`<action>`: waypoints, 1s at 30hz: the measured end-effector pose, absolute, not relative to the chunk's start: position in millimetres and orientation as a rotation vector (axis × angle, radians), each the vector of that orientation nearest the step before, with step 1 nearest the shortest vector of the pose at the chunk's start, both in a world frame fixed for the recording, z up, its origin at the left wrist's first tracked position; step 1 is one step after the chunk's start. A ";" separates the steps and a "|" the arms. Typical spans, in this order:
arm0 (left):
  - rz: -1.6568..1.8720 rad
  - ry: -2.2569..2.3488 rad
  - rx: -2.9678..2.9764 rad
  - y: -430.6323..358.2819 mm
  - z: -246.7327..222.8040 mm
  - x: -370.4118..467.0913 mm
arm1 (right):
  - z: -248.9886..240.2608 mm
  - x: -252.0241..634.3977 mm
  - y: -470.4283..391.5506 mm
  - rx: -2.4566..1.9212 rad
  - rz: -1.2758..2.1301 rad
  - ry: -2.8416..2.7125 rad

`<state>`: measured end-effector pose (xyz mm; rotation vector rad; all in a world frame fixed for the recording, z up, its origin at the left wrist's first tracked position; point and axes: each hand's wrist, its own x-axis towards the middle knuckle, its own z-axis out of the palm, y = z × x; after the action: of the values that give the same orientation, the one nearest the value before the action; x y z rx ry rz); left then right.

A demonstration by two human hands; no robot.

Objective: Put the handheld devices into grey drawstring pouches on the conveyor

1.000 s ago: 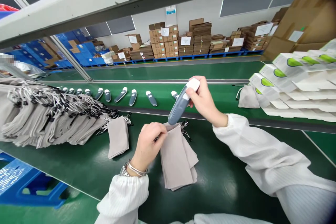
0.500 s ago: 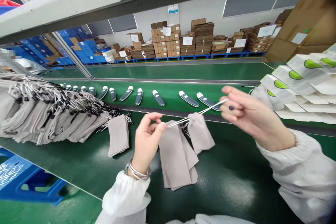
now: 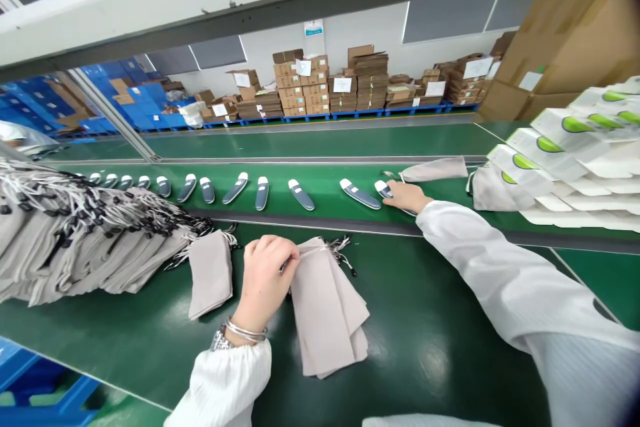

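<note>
The grey device (image 3: 384, 189) with a white end lies at the near edge of the green strip (image 3: 325, 173), right of its middle, and my right hand (image 3: 406, 197) has a narrow grip on it, hiding its middle. Just beside it, toward the strip's left end, the device row (image 3: 301, 195) stretches away. A long pouch (image 3: 434, 169) lies farther back, near the strip's far edge; the white boxes (image 3: 565, 167) sit to its right. On the counter (image 3: 400, 347), against its far edge, I pinch the fanned pouches (image 3: 325, 313) by their upper end in my left hand (image 3: 265, 277). Left of them lie a small pouch stack (image 3: 211, 273) and the big pouch heap (image 3: 90, 233).
</note>
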<state>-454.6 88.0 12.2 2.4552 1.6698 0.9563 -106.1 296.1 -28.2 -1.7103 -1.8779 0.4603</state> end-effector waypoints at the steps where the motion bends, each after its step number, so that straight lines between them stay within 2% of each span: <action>1: 0.983 1.588 2.421 84.0 16.9 -454.0 | -29.4 -104.9 298.6 -1.700 0.552 -1.815; 4: 1.100 1.362 2.167 71.8 31.0 -449.5 | -19.6 -106.6 294.5 -1.510 0.790 -1.545; 10: 1.199 1.239 1.841 70.7 44.4 -422.7 | 30.0 -168.2 219.8 -0.996 0.950 -1.387; 14: 1.376 1.258 1.755 74.9 45.4 -404.5 | 47.5 -215.8 158.8 -0.754 1.214 -1.666; 17: 1.583 1.304 1.672 75.3 46.7 -403.8 | 47.0 -219.7 136.8 -0.678 1.480 -1.946; 20: 1.685 1.342 1.524 76.6 45.8 -416.5 | 49.4 -196.9 132.6 -0.709 1.658 -1.723; 23: 1.732 1.349 1.373 79.8 39.4 -431.9 | 64.3 -164.6 134.6 -0.835 1.544 -1.380; 25: 1.600 1.416 1.501 83.0 31.8 -439.0 | 78.3 -146.1 137.7 -0.875 1.338 -1.266; 30: 1.151 1.729 1.976 94.6 5.7 -453.2 | 89.3 -120.0 175.4 -0.827 0.526 -1.246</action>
<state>-453.2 94.6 5.7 1.9755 1.7288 1.1511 -120.0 175.4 89.3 -0.8265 -1.2462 0.5258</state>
